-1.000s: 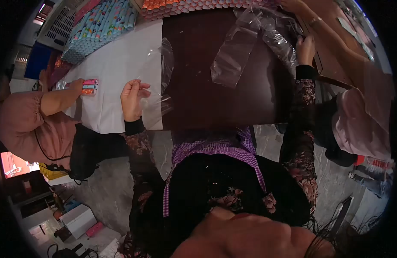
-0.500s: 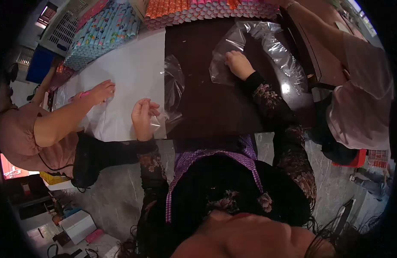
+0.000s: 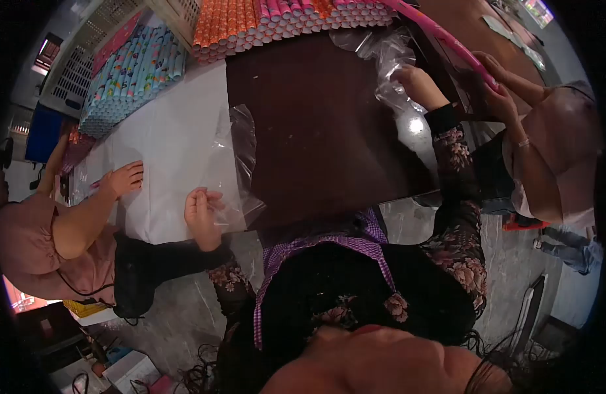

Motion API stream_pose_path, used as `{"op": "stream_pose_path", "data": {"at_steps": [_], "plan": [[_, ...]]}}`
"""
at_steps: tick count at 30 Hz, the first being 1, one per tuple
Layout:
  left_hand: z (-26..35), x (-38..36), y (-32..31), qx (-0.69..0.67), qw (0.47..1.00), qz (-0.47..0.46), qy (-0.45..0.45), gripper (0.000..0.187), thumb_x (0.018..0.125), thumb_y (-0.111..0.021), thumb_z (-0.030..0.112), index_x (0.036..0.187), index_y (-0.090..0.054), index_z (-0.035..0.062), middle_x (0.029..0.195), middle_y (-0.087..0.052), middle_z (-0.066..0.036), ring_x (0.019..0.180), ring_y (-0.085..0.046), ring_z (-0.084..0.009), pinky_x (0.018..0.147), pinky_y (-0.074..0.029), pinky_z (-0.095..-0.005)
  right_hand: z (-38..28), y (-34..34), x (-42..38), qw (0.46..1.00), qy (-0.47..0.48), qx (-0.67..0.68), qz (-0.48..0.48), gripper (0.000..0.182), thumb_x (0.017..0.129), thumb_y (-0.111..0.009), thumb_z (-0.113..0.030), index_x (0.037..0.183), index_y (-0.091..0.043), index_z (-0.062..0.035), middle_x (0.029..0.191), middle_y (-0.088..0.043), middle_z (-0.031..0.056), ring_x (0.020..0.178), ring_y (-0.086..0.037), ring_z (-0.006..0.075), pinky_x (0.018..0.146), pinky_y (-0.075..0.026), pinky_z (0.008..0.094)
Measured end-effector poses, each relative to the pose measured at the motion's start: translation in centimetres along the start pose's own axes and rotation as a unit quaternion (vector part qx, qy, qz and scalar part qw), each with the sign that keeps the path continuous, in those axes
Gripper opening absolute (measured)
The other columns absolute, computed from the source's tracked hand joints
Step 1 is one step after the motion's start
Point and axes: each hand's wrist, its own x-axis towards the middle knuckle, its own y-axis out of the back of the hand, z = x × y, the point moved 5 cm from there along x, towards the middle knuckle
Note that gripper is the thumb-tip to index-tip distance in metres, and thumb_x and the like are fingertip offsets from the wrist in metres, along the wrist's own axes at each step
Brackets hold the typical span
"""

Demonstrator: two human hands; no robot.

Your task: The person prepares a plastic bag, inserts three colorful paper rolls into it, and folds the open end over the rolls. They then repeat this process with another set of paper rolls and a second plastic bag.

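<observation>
My right hand (image 3: 421, 87) is over the far right part of the dark table (image 3: 309, 131). Its fingers are closed on a crumpled sheet of clear plastic film (image 3: 389, 62). At the near edge, my left hand (image 3: 201, 213) has curled fingers pressed against another piece of clear plastic film (image 3: 244, 141). That film lies along the border between the white sheet (image 3: 178, 125) and the bare dark tabletop. The exact contact of the left fingertips is hard to see through the film.
Stacked orange and pink patterned tubes (image 3: 283, 29) line the far edge. Blue patterned tubes (image 3: 132, 75) stand by a plastic crate (image 3: 70, 82) at far left. A co-worker's hand (image 3: 125, 179) rests on the white sheet. At right, another person holds a long pink tube (image 3: 457, 49).
My right hand has moved right and away from me, drawing the film along. My left hand stays near the table's edge. The person at right now holds a long pink tube.
</observation>
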Motion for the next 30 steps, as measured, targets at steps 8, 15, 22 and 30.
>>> {"op": "stream_pose_path", "data": {"at_steps": [8,15,22,30], "plan": [[-0.2,0.9,-2.1,0.004,1.000,-0.021,0.020,0.025,0.103,-0.049,0.019,0.112,-0.054,-0.0047,0.092,-0.066,-0.017,0.071,-0.059,-0.0178,0.068,-0.050,-0.0310,7.8,-0.7,-9.8,0.910,-0.189,-0.350,-0.120,0.017,0.088,-0.052,-0.012,0.091,-0.067,-0.0059,0.102,-0.065,0.0115,0.103,-0.060,0.0318,0.088,-0.045,0.0461],[1.2,1.0,-3.5,-0.007,0.997,-0.076,0.015,0.023,0.105,-0.046,0.017,0.112,-0.056,-0.0026,0.086,-0.067,-0.015,0.060,-0.055,-0.0113,0.057,-0.046,-0.0248,-3.5,5.0,-6.2,0.986,-0.077,-0.137,0.052,0.044,0.088,-0.063,-0.009,0.131,-0.055,-0.0048,0.127,-0.060,0.0155,0.116,-0.057,0.0351,0.095,-0.046,0.0447],[2.4,-0.4,-3.3,0.038,0.995,-0.096,-0.013,0.025,0.105,-0.047,0.019,0.110,-0.058,-0.0022,0.082,-0.066,-0.013,0.057,-0.052,-0.0082,0.053,-0.043,-0.0222,-15.8,-2.9,2.7,0.961,0.090,0.258,-0.052,0.039,0.091,-0.065,-0.012,0.128,-0.057,-0.0024,0.123,-0.063,0.0157,0.107,-0.062,0.0294,0.089,-0.051,0.0362],[2.1,-2.3,-0.9,0.054,0.998,-0.021,-0.008,0.025,0.104,-0.048,0.020,0.111,-0.058,-0.0025,0.081,-0.066,-0.011,0.057,-0.052,-0.0085,0.053,-0.042,-0.0217,-21.4,-17.1,11.7,0.954,0.070,0.248,-0.153,0.053,0.092,-0.064,-0.040,0.126,-0.058,0.0005,0.124,-0.060,0.0208,0.110,-0.060,0.0362,0.091,-0.050,0.0435]]}}
